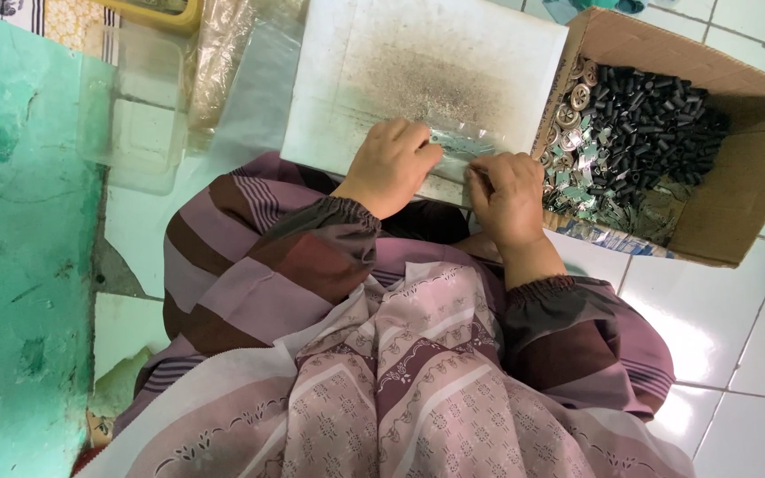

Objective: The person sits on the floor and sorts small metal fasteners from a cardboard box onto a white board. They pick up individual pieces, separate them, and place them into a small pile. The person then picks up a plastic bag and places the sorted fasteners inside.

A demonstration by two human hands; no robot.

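I see both hands on the near edge of the white board (418, 71). My left hand (389, 164) and right hand (506, 196) pinch a thin metal strip (455, 142) between them, fingers pressed together. Just right of the board, a cardboard box (737, 168) holds black cylinders (657, 106) and silvery pieces (577, 164).

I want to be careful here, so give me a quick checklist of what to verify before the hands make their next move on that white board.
1. Left hand resting on the white board: ok.
2. Right hand at the board's near edge: ok.
3. Small metal strip between both hands: ok; grip cannot tell.
4. Cardboard box of black and silver parts beside the right hand: ok.
5. Board surface clean: not ok, grey dust.
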